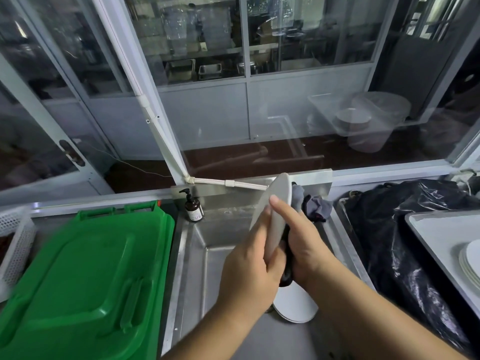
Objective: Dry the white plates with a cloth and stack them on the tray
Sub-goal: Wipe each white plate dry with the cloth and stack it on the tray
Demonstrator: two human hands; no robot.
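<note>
Plate (pixel 275 211), white and round, is held up on its edge over the steel sink (pixel 197 255), tipped a little away from the person. From the head camera, the left hand (pixel 249 266) has its fingers curled round the near rim, thumb on one face. The right hand (pixel 304 242) presses a dark cloth (pixel 287 271) against the other face, one finger laid flat along the rim. A grey bit of the cloth (pixel 297 194) pokes out behind the plate's top edge.

I think the plate is hard and stiff, and not very heavy. It may still be wet, so it could slip, and it would break if it fell into the sink. The rim looks like the best place to hold it, with fingers on both faces. The cloth is soft and bends round it.

More white plates (pixel 296 305) lie low in the sink under the hands. On the right, a small stack of plates (pixel 471 263) sits on the grey tray (pixel 436 229), beside a black bag (pixel 389 229). A green lid (pixel 85 276) and a brown soap bottle (pixel 193 210) are on the left.
</note>
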